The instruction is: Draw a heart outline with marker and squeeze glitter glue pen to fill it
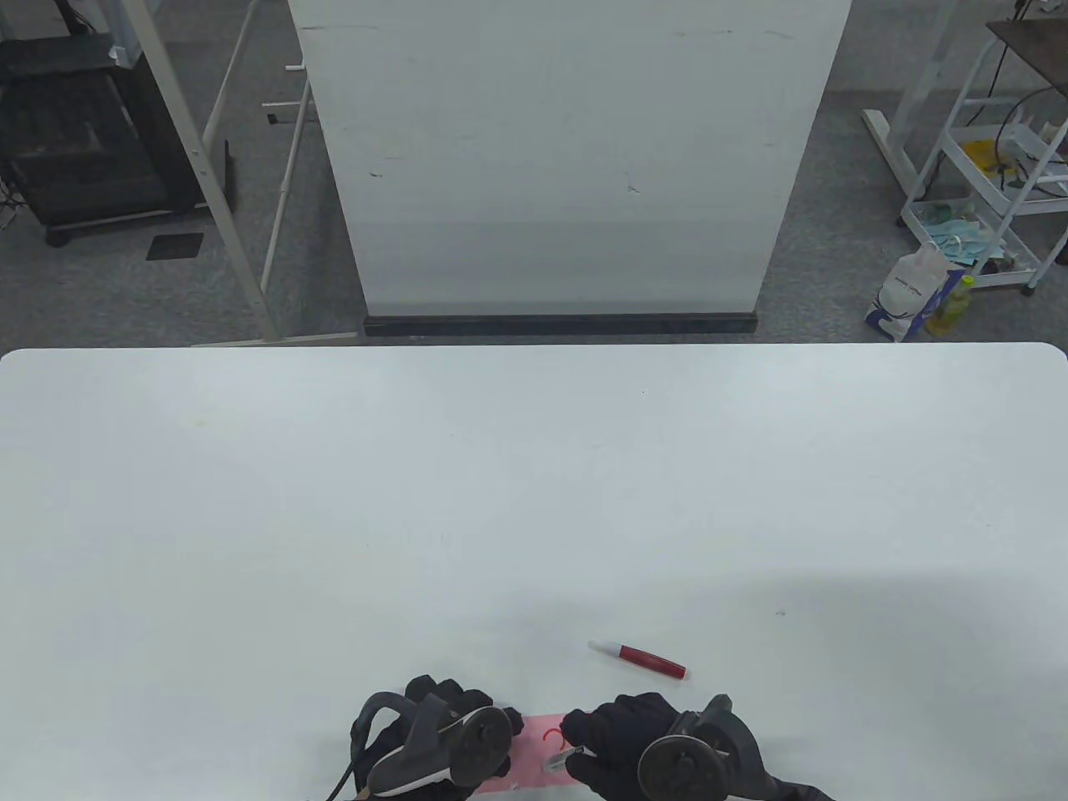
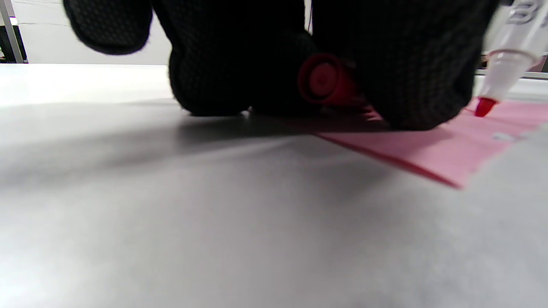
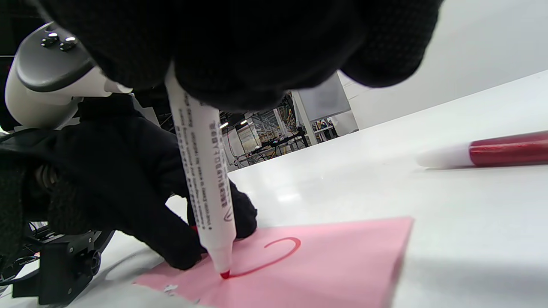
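White tabletop (image 1: 534, 501) fills the lower half of the table view, and all the work sits at its bottom edge, just below centre. One pink paper (image 3: 342, 261) lies flat there. Your right hand (image 1: 626, 738), to the right of the sheet, is clenched round one marker (image 3: 205, 171). The marker stands nearly upright, its red tip (image 3: 224, 274) touching the paper at the lower left end of the red line (image 3: 274, 256).

That line is a single open curve, a hook rising to the right in the right wrist view, so I judge the heart outline only partly drawn. From the tip, the unmarked paper lies toward the right and lower part of that view. That contact is what the coming stroke depends on, and the right hand is the one on it.

Your left hand (image 1: 442, 734) sits at the sheet's left edge with fingertips (image 2: 424, 85) pressing the paper down. Its fingers are curled around one red cap (image 2: 327, 79), seen end-on in the left wrist view.

One glitter glue pen (image 1: 638, 659) lies untouched on the table, just above and right of your right hand. Its long axis runs from upper left to lower right, white tip at the upper left. Your right hand is nearer to it.
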The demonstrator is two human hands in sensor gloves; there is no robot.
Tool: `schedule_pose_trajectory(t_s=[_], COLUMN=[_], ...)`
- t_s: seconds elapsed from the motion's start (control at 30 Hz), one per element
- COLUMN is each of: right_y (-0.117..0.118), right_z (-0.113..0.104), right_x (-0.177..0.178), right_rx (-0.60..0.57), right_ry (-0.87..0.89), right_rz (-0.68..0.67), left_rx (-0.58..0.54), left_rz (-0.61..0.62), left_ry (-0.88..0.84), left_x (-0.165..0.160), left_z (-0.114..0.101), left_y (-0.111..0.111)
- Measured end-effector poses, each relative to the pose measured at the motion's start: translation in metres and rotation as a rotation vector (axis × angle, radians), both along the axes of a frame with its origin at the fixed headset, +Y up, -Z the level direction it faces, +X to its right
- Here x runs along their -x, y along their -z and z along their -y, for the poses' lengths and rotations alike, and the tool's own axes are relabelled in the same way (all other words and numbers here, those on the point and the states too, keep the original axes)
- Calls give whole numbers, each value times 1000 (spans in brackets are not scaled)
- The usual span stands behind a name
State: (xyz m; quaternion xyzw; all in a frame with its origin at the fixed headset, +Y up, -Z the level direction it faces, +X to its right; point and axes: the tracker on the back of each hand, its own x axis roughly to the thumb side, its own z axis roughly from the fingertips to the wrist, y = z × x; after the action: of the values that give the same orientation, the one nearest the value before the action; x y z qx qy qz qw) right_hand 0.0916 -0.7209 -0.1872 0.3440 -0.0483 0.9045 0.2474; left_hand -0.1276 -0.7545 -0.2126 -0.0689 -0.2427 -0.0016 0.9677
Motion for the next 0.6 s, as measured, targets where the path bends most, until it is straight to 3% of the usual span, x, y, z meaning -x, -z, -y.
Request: schedule_pose_trajectory(t_s=[0.6], right_y=[-1], right_z=[5], right_x=[13], right_rx=[-54], right_ry=[-6], right_rz=[10], left_rx=[-10], left_rz=[6], left_ry=[2], left_x=[0], left_z=[0], left_y=[0])
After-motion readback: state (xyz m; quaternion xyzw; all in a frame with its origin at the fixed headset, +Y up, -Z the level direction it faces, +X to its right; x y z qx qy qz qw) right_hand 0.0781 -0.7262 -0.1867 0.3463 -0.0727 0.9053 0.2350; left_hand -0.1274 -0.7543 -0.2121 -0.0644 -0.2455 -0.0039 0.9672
